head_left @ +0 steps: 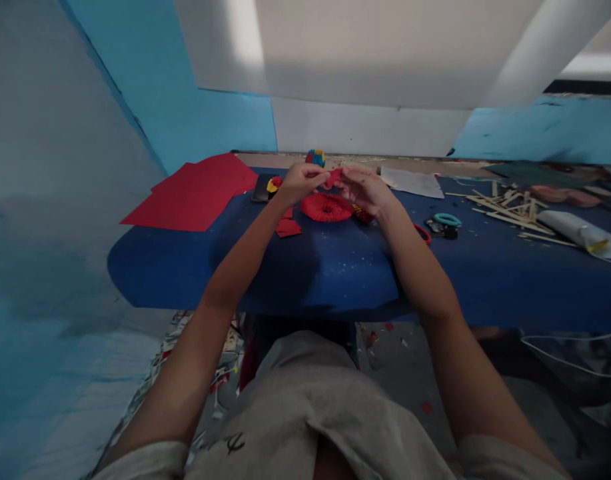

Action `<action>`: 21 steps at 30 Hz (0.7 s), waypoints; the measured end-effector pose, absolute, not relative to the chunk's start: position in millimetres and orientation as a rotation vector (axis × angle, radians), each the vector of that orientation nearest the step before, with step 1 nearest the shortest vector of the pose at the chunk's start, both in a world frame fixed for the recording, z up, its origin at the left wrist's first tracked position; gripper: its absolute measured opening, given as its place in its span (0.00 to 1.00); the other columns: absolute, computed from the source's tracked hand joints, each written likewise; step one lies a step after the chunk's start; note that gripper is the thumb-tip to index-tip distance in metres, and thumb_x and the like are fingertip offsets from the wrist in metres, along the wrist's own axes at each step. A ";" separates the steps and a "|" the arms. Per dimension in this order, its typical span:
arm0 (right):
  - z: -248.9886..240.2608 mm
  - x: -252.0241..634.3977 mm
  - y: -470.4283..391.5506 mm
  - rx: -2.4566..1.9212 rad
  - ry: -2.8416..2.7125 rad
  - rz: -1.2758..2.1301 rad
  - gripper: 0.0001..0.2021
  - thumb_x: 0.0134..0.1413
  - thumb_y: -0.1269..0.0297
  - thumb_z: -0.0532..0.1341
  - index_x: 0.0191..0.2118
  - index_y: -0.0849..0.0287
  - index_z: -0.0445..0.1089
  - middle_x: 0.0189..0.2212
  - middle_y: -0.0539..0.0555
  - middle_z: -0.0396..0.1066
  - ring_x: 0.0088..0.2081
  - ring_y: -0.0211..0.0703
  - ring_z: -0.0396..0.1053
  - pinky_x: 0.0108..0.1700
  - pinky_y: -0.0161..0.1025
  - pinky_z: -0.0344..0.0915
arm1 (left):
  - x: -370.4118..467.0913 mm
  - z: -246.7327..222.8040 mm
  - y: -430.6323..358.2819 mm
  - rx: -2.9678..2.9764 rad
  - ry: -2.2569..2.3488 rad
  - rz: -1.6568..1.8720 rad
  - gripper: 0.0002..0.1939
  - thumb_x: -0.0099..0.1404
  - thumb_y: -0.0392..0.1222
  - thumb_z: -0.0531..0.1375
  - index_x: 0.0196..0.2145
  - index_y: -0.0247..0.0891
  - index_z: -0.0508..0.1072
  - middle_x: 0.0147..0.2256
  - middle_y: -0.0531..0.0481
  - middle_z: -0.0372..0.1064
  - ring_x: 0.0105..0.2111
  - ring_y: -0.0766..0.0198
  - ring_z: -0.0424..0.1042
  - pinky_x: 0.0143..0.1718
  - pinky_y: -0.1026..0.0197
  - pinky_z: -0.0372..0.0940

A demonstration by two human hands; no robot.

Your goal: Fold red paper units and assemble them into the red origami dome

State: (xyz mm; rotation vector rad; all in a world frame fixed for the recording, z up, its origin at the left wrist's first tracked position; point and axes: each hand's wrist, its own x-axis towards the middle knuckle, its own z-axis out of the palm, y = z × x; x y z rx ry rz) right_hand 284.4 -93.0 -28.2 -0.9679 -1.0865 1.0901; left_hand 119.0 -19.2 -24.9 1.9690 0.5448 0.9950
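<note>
Between my two hands, held up over the blue table [345, 267], is a small piece of red paper [334, 178]. My left hand [304, 180] pinches its left side. The fingers of my right hand [364, 187] close on its right side. Just below them lies a red ring [326, 207] made of many folded paper pieces, with a hole in its middle. Small red paper pieces [288, 227] lie left of the ring. Something red and yellow [362, 213] sits partly hidden under my right hand.
Large red paper sheets [195, 197] cover the table's left end. A dark phone-like slab [260, 188] bears a red and yellow folded piece [274, 185]. Behind stands a multicoloured paper object [316, 157]. To the right are a teal ring [447, 220], thin wooden sticks [518, 207] and a white roll [580, 230].
</note>
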 end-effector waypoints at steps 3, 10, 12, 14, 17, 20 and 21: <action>-26.9 283.6 -94.4 -0.974 -1.073 1.101 0.03 0.50 0.67 0.67 0.30 0.56 0.72 0.28 0.48 0.75 0.33 0.36 0.73 0.30 0.32 0.66 | 119.9 -27.1 -16.8 1.975 0.519 1.016 0.09 0.63 0.39 0.59 0.30 0.33 0.77 0.27 0.48 0.75 0.28 0.69 0.72 0.25 0.70 0.63; -27.1 282.4 -93.7 -0.951 -1.072 1.075 0.07 0.37 0.67 0.73 0.26 0.57 0.75 0.26 0.48 0.76 0.29 0.33 0.71 0.22 0.27 0.60 | 122.6 -32.9 -10.7 2.047 0.449 1.094 0.11 0.61 0.41 0.59 0.29 0.33 0.78 0.26 0.49 0.75 0.25 0.70 0.70 0.25 0.68 0.62; -27.8 283.4 -93.5 -0.966 -1.087 1.044 0.09 0.34 0.66 0.74 0.26 0.57 0.76 0.26 0.48 0.76 0.29 0.33 0.71 0.23 0.27 0.61 | 123.0 -33.8 -10.0 2.069 0.438 1.125 0.10 0.61 0.41 0.59 0.28 0.33 0.78 0.26 0.49 0.74 0.25 0.70 0.69 0.26 0.68 0.62; -29.0 285.0 -92.9 -0.986 -1.097 1.002 0.10 0.33 0.65 0.74 0.26 0.57 0.76 0.25 0.48 0.75 0.27 0.33 0.70 0.24 0.27 0.62 | 123.1 -34.5 -9.6 2.099 0.427 1.152 0.11 0.60 0.41 0.59 0.27 0.33 0.78 0.25 0.50 0.74 0.25 0.70 0.69 0.26 0.68 0.61; -31.5 287.5 -91.2 -1.010 -1.137 0.939 0.09 0.32 0.66 0.74 0.26 0.57 0.76 0.24 0.47 0.75 0.25 0.31 0.68 0.27 0.29 0.63 | 123.1 -35.5 -9.2 2.163 0.411 1.184 0.11 0.60 0.42 0.59 0.27 0.34 0.78 0.25 0.50 0.74 0.24 0.70 0.68 0.26 0.67 0.60; -33.1 289.4 -89.0 -1.020 -1.213 0.835 0.08 0.36 0.65 0.72 0.27 0.58 0.77 0.24 0.48 0.74 0.25 0.32 0.68 0.30 0.32 0.64 | 123.2 -36.4 -8.6 2.219 0.414 1.218 0.11 0.60 0.43 0.59 0.27 0.35 0.78 0.24 0.51 0.73 0.23 0.70 0.67 0.26 0.66 0.58; -33.1 289.7 -88.3 -1.025 -1.241 0.787 0.07 0.37 0.66 0.71 0.27 0.58 0.77 0.23 0.47 0.74 0.24 0.32 0.67 0.30 0.33 0.64 | 123.2 -36.6 -8.5 2.238 0.424 1.223 0.12 0.60 0.44 0.59 0.27 0.35 0.79 0.23 0.52 0.73 0.23 0.70 0.66 0.26 0.66 0.58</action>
